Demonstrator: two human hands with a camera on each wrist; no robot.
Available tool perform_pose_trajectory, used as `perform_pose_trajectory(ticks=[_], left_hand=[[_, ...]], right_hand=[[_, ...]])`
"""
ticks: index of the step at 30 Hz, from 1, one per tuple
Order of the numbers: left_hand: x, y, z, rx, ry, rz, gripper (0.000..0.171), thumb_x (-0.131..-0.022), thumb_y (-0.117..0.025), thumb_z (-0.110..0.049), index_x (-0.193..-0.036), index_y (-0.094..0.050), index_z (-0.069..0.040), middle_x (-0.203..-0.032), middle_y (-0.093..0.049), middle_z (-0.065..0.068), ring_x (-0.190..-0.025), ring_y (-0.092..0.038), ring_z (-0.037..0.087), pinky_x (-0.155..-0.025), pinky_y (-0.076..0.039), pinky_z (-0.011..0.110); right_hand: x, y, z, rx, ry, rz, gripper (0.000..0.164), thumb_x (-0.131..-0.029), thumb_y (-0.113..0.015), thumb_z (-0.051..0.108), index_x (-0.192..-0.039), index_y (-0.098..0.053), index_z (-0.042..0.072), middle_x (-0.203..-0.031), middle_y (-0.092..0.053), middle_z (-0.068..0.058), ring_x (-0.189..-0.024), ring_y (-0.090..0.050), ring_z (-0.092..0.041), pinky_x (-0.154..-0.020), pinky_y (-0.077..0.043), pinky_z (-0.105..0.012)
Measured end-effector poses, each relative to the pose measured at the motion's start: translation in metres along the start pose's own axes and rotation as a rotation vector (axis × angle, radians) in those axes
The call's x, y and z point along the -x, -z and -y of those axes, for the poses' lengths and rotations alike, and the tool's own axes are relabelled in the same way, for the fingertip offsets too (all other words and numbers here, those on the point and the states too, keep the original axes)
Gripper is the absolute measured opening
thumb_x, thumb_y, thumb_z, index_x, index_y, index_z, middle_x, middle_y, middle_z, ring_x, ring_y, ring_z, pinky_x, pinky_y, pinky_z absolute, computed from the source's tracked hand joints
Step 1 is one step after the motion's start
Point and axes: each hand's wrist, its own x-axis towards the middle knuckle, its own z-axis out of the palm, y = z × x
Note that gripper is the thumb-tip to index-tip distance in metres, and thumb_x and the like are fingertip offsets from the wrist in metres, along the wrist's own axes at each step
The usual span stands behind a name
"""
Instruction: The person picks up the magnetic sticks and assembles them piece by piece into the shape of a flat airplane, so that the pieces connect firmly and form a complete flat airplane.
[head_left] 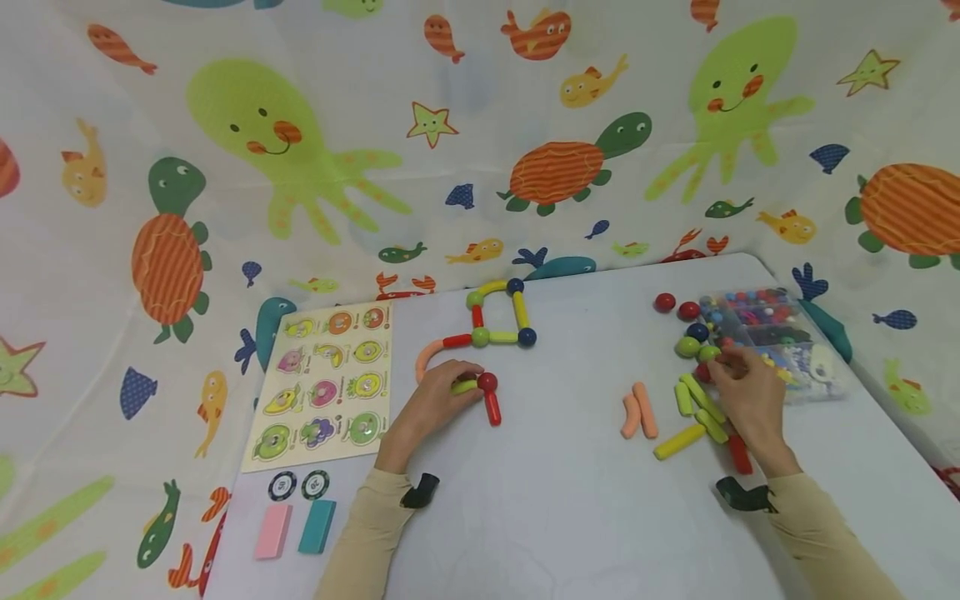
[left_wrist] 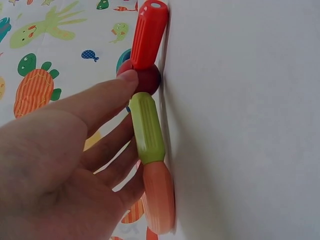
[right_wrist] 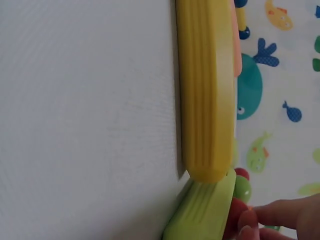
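Steadying one end of the chain, the left hand [head_left: 442,392] held the joined red ball [head_left: 487,382] with its fingers nearly closed, thumb on the ball and the others curled behind it and the short green rod [left_wrist: 148,127]. That grip seemed meant to stop the joint shifting, since a red rod [head_left: 492,408] stuck out from the ball toward the person, while the green rod led to a curved coral rod [head_left: 423,358] and on to the four-sided frame [head_left: 522,310] of rods and balls near the table's far edge. Well apart, the right hand [head_left: 750,392] had its thumb and fingertip drawn together on a loose red ball [head_left: 703,372], just beside the green balls [head_left: 687,347]; whether the ball was lifted off the table, I could not tell. Spare green rods [head_left: 711,426] and a yellow rod [head_left: 678,442] lay just nearer the person, with two coral pieces [head_left: 647,411] to their left, probably sorted by colour and kept there for easy reach. Beyond the right hand stood the clear compartment box [head_left: 832,387] of small beads.
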Motion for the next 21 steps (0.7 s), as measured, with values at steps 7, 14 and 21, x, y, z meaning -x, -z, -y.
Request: perform_pose_trajectory(ticks=[7, 14, 21], left_hand=[[0.002, 0.002, 0.001, -0.005, -0.028, -0.027, 0.038, -0.089, -0.080, -0.018, -0.125, -0.069, -0.012, -0.118, -0.070, 0.004, -0.109, -0.064, 0.019, -0.098, -0.053, 0.039], [0.009, 0.004, -0.004, 0.026, -0.039, -0.037, 0.036, -0.089, -0.079, -0.016, -0.124, -0.070, -0.012, -0.111, -0.070, 0.003, -0.102, -0.063, 0.017, -0.093, -0.055, 0.036], [0.018, 0.000, -0.005, 0.064, -0.110, 0.026, 0.031, -0.092, -0.076, -0.013, -0.122, -0.071, -0.011, -0.095, -0.069, -0.001, -0.088, -0.061, 0.014, -0.080, -0.053, 0.025]], right_hand=[[0.000, -0.003, 0.000, 0.048, 0.017, 0.086, 0.046, -0.098, -0.067, 0.035, -0.121, -0.067, -0.005, -0.112, -0.070, -0.028, -0.097, -0.064, -0.037, -0.060, -0.042, -0.017], [0.000, -0.004, 0.000, 0.078, 0.010, 0.143, 0.050, -0.098, -0.067, 0.038, -0.121, -0.066, -0.006, -0.112, -0.068, -0.029, -0.099, -0.062, -0.038, -0.066, -0.044, -0.026], [-0.001, -0.003, 0.004, 0.056, 0.036, 0.107, 0.051, -0.097, -0.067, 0.039, -0.121, -0.066, -0.006, -0.112, -0.069, -0.030, -0.095, -0.064, -0.038, -0.059, -0.042, -0.018]])
